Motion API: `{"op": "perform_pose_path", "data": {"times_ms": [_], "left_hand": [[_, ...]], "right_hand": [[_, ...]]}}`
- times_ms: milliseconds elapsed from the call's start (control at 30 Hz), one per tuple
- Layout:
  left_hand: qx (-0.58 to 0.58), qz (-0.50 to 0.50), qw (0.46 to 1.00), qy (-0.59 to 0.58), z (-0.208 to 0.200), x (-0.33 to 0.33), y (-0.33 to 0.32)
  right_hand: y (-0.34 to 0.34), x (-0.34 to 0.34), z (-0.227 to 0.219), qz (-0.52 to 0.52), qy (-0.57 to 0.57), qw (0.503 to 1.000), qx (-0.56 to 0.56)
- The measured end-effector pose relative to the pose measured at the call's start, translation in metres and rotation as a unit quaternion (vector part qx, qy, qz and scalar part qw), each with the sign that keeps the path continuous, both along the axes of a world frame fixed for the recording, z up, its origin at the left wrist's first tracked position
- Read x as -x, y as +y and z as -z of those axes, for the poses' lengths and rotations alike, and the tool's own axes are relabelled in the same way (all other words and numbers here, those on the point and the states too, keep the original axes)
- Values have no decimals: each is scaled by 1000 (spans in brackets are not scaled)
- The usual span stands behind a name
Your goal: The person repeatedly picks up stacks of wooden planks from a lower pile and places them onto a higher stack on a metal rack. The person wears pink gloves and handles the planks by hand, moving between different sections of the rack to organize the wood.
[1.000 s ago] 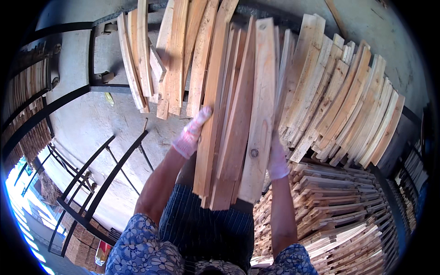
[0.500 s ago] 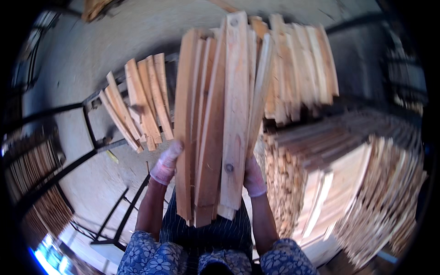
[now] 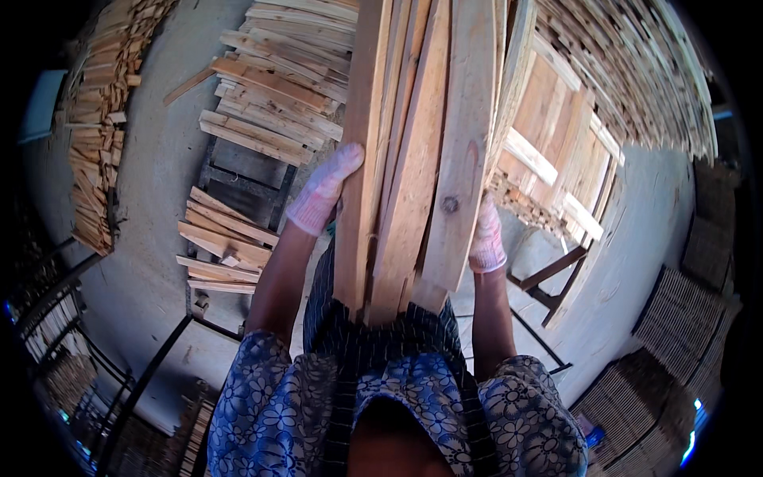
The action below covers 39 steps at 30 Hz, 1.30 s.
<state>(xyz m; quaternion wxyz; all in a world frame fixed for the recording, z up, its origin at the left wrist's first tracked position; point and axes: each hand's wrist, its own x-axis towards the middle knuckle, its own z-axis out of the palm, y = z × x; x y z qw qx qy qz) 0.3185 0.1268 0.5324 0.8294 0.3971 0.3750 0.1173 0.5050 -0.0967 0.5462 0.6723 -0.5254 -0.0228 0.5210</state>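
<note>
I carry a bundle of long wooden slats (image 3: 413,151) upright against my body, its lower ends at my waist. My left hand (image 3: 324,191), in a pink-white glove, presses the bundle's left side. My right hand (image 3: 486,238), gloved the same, grips its right side lower down. The slats run up and out of the top of the view.
A dark metal rack (image 3: 238,191) with loose slats lies on the concrete floor to my left. More slat piles (image 3: 99,119) line the far left. A tall stack of slats (image 3: 636,71) and a wooden pallet frame (image 3: 556,167) stand to my right. Metal bars (image 3: 151,374) lie lower left.
I have turned with the bundle: the surroundings swung across the view, the stacked slats now at upper right and the rack at my left. Both hands keep their hold.
</note>
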Motion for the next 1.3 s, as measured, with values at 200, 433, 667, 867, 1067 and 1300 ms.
{"op": "perform_pose_path", "data": {"times_ms": [200, 433, 667, 867, 1067, 1300], "left_hand": [[-159, 59, 982, -82, -26, -206, -34], [-526, 261, 746, 314, 26, -418, -75], [-498, 304, 674, 453, 8, -456, -102], [-542, 296, 605, 502, 31, -443, -85], [-533, 318, 610, 493, 23, -461, -90], [-533, 306, 611, 499, 26, -445, -87]], "right_hand": [[-47, -165, 8, 103, -20, 993, -49], [-32, -318, 38, 13, -356, 875, 328], [-107, -336, 97, 87, -146, 958, 231], [-222, -382, 55, 131, -78, 963, 220], [-325, -502, 166, -86, -219, 873, 427], [-236, -511, 157, -40, -356, 765, 535]]}}
